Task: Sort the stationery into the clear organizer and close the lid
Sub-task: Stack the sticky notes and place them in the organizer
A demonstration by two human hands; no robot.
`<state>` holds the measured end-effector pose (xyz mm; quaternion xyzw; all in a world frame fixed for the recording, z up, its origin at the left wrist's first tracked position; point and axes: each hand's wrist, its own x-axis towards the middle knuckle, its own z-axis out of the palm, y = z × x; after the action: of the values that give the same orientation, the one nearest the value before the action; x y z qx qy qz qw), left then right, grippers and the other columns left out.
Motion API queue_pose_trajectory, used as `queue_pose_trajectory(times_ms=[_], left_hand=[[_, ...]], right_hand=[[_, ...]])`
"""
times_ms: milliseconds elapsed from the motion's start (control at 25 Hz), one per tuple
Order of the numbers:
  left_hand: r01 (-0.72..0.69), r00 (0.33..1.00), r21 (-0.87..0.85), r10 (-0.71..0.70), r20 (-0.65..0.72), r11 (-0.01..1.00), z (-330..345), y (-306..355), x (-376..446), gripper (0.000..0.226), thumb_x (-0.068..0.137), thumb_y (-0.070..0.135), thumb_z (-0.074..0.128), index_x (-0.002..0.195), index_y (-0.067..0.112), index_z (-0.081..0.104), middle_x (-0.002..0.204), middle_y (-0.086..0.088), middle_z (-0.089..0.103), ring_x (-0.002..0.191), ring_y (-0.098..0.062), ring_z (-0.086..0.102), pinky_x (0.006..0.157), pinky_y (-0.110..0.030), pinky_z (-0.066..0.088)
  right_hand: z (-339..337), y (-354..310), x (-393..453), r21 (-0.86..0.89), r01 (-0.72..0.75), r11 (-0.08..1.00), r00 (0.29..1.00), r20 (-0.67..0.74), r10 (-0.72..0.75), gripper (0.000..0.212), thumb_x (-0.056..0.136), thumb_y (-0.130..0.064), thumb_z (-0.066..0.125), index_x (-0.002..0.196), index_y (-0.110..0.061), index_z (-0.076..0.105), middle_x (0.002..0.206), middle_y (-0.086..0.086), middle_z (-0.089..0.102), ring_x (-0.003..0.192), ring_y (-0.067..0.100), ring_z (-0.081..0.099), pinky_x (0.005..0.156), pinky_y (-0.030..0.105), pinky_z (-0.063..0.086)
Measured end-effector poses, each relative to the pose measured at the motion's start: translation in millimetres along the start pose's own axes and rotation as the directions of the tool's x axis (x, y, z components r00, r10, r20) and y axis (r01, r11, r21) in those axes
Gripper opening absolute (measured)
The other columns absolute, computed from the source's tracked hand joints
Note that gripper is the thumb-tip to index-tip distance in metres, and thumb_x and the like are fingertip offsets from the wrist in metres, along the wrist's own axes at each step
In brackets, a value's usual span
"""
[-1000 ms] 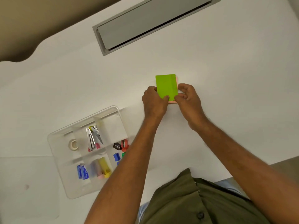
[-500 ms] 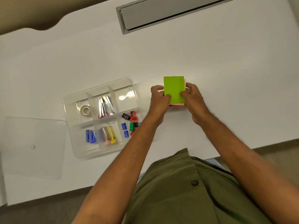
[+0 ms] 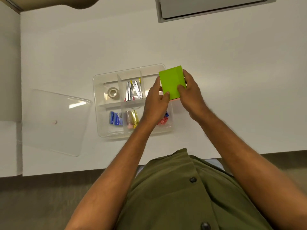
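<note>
Both hands hold a stack of sticky notes (image 3: 171,82), green on top with a pink layer showing at its lower edge. My left hand (image 3: 155,103) grips its left side and my right hand (image 3: 191,95) its right side. The stack hovers over the far right corner of the clear organizer (image 3: 99,103). Inside the organizer lie a tape roll (image 3: 113,92), staplers (image 3: 133,90), blue staple boxes (image 3: 115,118), pink and yellow highlighters (image 3: 132,119) and small coloured clips (image 3: 163,119), partly hidden by my left hand. The clear lid (image 3: 54,122) lies flat to the organizer's left.
A white table (image 3: 232,80) carries everything; its near edge runs just in front of my torso. A grey cable hatch (image 3: 207,7) is set into the table at the far right. A white panel (image 3: 10,63) stands at the far left.
Both hands have lifted the sticky-note stack off the table and carried it left, over the organizer's right end. The camera has shifted, so organizer and lid now sit nearer the middle.
</note>
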<state>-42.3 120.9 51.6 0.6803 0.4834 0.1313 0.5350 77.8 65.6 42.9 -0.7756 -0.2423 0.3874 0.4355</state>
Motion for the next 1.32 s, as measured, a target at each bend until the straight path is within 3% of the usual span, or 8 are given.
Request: queue_pose_trajectory(times_ms=[80, 160, 240, 360, 600, 800, 1080, 1320], left_hand=[[0.007, 0.997, 0.075, -0.001, -0.075, 0.997, -30.9, -15.0, -0.4, 0.053, 0.101, 0.019, 0.053, 0.152, 0.024, 0.040, 0.134, -0.003, 0.054, 0.101, -0.005, 0.061, 0.090, -0.029, 0.057], [-0.055, 0.986, 0.202, 0.086, -0.144, 0.978, -63.4, -35.0, -5.1, 0.046, 0.100, 0.017, 0.055, 0.146, 0.018, 0.049, 0.139, -0.005, 0.052, 0.115, -0.010, 0.057, 0.103, -0.032, 0.050], [-0.125, 0.962, 0.467, 0.223, -0.159, 0.875, -95.2, -60.6, -13.4, 0.044, 0.098, 0.016, 0.056, 0.142, 0.013, 0.053, 0.142, -0.010, 0.052, 0.130, -0.024, 0.049, 0.112, -0.040, 0.041], [0.003, 0.956, 0.731, 0.213, -0.203, 0.682, -130.8, -96.1, -26.1, 0.052, 0.096, 0.023, 0.057, 0.147, 0.016, 0.046, 0.157, -0.012, 0.037, 0.145, -0.031, 0.033, 0.121, -0.050, 0.025], [0.082, 0.982, 0.657, 0.052, -0.183, 0.750, -149.6, -146.2, -38.3, 0.075, 0.098, 0.029, 0.059, 0.159, 0.014, 0.018, 0.170, -0.007, 0.003, 0.156, -0.030, 0.009, 0.124, -0.044, 0.018], [0.091, 0.965, 0.613, 0.083, -0.250, 0.785, -146.0, -156.2, -36.3, 0.069, 0.098, 0.031, 0.058, 0.157, 0.015, 0.026, 0.169, -0.004, 0.010, 0.153, -0.026, 0.020, 0.118, -0.042, 0.037], [0.081, 0.966, 0.549, 0.071, -0.249, 0.832, -148.2, -157.9, -34.9, 0.067, 0.098, 0.034, 0.058, 0.157, 0.018, 0.029, 0.170, -0.001, 0.011, 0.153, -0.026, 0.024, 0.115, -0.042, 0.042], [-0.012, 0.922, 0.312, 0.131, -0.365, 0.950, -155.5, -164.0, -39.9, 0.058, 0.101, 0.027, 0.055, 0.155, 0.019, 0.034, 0.165, 0.000, 0.027, 0.151, -0.019, 0.028, 0.117, -0.034, 0.034]], right_hand=[[18.7, -8.8, 5.0, -0.036, 0.043, 0.998, 0.999, -0.002, -0.043, 0.060, 0.097, -0.002, 0.038, 0.153, -0.022, 0.034, 0.137, -0.006, 0.051, 0.114, 0.005, 0.054, 0.088, 0.011, 0.046], [37.1, -15.0, 12.7, -0.076, 0.052, 0.996, 0.999, 0.003, -0.052, 0.059, 0.101, -0.004, 0.038, 0.156, -0.023, 0.028, 0.144, -0.003, 0.048, 0.120, 0.008, 0.050, 0.095, 0.019, 0.048], [55.1, -18.2, 20.2, -0.141, 0.045, 0.989, 0.999, 0.012, -0.044, 0.062, 0.101, -0.005, 0.038, 0.158, -0.021, 0.023, 0.151, 0.004, 0.045, 0.128, 0.018, 0.050, 0.099, 0.029, 0.048], [77.4, -15.8, 26.1, -0.237, 0.033, 0.971, 0.999, 0.008, -0.032, 0.067, 0.097, -0.002, 0.039, 0.159, -0.018, 0.019, 0.150, 0.010, 0.045, 0.129, 0.025, 0.050, 0.092, 0.025, 0.040], [101.0, -8.9, 30.7, -0.380, 0.019, 0.925, 0.999, 0.049, 0.000, 0.073, 0.096, 0.001, 0.046, 0.160, -0.016, 0.015, 0.147, 0.015, 0.044, 0.129, 0.030, 0.048, 0.091, 0.027, 0.036], [103.7, -10.9, 29.5, -0.525, 0.038, 0.850, 0.997, 0.075, 0.002, 0.083, 0.092, 0.001, 0.053, 0.160, -0.008, 0.006, 0.156, 0.018, 0.030, 0.129, 0.036, 0.048, 0.094, 0.034, 0.042], [115.4, -14.3, 5.4, -0.607, 0.088, 0.790, 0.995, 0.018, -0.097, 0.079, 0.094, -0.003, 0.046, 0.160, -0.007, 0.003, 0.169, 0.010, 0.009, 0.154, 0.030, 0.017, 0.123, 0.045, 0.026], [136.6, -48.7, -14.0, -0.672, 0.361, 0.647, 0.925, 0.168, -0.342, 0.062, 0.098, -0.018, 0.055, 0.154, -0.009, 0.031, 0.167, 0.013, 0.019, 0.153, 0.031, 0.018, 0.122, 0.044, 0.028]])
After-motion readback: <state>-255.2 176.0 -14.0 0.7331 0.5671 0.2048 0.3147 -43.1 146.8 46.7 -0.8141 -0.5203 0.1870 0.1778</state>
